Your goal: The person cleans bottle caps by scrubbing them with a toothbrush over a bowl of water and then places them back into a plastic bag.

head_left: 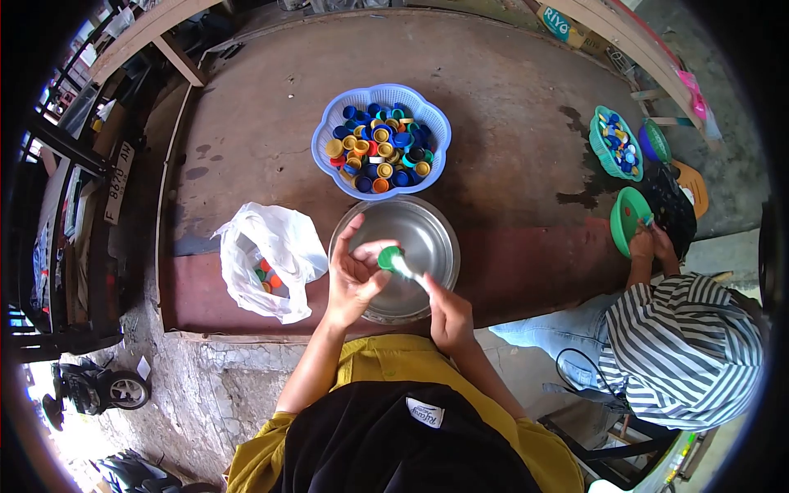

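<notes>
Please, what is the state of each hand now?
Left hand: holding a green cap.
Right hand: gripping a white item, too blurred to name.

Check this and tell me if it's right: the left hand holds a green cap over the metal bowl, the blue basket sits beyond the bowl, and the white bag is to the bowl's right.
No: the head view shows the white bag to the metal bowl's left. The left hand does hold a green cap over it, with the blue basket beyond.
</notes>
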The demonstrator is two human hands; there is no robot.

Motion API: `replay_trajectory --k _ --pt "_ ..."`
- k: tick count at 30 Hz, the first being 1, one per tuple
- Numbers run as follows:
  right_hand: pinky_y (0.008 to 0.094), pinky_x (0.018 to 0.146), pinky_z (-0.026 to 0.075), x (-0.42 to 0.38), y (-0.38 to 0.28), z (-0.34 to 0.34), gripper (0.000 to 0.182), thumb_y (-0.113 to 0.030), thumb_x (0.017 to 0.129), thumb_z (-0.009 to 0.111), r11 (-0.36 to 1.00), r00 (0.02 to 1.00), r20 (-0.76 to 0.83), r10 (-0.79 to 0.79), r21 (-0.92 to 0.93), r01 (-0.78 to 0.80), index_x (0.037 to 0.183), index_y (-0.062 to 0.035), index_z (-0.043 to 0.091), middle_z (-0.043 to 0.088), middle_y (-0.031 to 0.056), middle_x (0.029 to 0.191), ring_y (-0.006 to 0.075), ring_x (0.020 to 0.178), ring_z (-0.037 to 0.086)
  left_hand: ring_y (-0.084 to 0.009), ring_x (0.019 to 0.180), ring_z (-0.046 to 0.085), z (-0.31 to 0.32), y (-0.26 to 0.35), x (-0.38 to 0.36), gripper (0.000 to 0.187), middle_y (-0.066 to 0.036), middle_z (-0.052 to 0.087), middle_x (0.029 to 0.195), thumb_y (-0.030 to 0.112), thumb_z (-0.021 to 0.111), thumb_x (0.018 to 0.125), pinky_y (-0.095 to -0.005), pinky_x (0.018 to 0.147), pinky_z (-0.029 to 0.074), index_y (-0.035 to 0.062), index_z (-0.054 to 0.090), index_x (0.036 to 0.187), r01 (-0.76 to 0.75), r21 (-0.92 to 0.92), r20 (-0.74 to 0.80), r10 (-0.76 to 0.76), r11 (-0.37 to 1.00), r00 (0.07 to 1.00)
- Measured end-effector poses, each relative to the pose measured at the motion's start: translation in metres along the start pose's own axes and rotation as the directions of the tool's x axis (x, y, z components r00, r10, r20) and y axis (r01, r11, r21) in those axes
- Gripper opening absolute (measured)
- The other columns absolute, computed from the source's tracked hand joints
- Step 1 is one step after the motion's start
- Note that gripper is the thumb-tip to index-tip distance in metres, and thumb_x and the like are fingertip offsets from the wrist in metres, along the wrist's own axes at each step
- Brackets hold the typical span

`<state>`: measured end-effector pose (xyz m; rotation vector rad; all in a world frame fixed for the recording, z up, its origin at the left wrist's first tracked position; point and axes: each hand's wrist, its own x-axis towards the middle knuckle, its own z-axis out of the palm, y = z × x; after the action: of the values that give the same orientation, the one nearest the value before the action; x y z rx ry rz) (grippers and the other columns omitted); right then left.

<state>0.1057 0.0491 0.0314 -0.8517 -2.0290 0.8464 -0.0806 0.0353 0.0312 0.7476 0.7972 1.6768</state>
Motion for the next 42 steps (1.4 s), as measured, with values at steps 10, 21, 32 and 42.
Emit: replay_trajectory --k 10,21,32,42 --pt "0.0325 0.063 0.05 0.017 0.005 -0.002 0.041 0.002 0.086 0.046 0.995 0.99 -0.105 0.094 0.0 -0.095 0.125 -0.0061 0.052 0.063 0.0169 0.084 0.028 0.068 0.063 -0.0212 0.105 0.058 -0.009 -0.001 -0.003 0.083 -0.02 0.056 0.116 -0.001 0.062 0.078 -0.0338 0.093 0.045 0.0025 0.009 0.142 0.042 -0.033 0.061 -0.04 0.999 0.997" --pt "0.0353 0.054 0.046 0.01 0.0 -0.004 0.046 0.0 0.084 0.051 0.995 0.999 -0.023 0.036 -0.097 -0.038 0.128 -0.0132 0.051 0.056 0.0122 0.072 0.0277 0.059 0.057 -0.0201 0.111 0.054 -0.002 0.001 -0.006 0.064 -0.017 0.05 0.126 0.005 0.057 0.087 -0.0332 0.094 0.045 0.003 0.02 0.141 0.191 -0.075 0.02 -0.19 0.979 0.982" --pt "0.0334 0.052 0.046 0.008 -0.027 -0.019 0.048 0.002 0.082 0.051 0.998 0.999 -0.034 0.034 -0.048 -0.035 0.128 -0.013 0.051 0.054 0.0099 0.068 0.0253 0.055 0.056 -0.0178 0.103 0.059 0.003 0.008 -0.006 0.057 -0.013 0.056 0.119 0.015 0.061 0.087 -0.0279 0.089 0.048 -0.0002 0.033 0.134 0.207 -0.1 0.031 -0.205 0.973 0.978" --pt "0.0342 0.046 0.044 0.026 -0.038 -0.013 0.052 -0.002 0.08 0.053 0.98 0.999 0.035 0.022 -0.197 -0.015 0.129 -0.0196 0.051 0.045 0.0066 0.061 0.0219 0.047 0.051 -0.0175 0.104 0.057 -0.004 0.012 -0.002 0.038 -0.016 0.058 0.116 0.007 0.06 0.087 -0.0301 0.089 0.048 -0.0014 0.045 0.12 0.159 0.037 -0.001 -0.159 0.987 0.987"
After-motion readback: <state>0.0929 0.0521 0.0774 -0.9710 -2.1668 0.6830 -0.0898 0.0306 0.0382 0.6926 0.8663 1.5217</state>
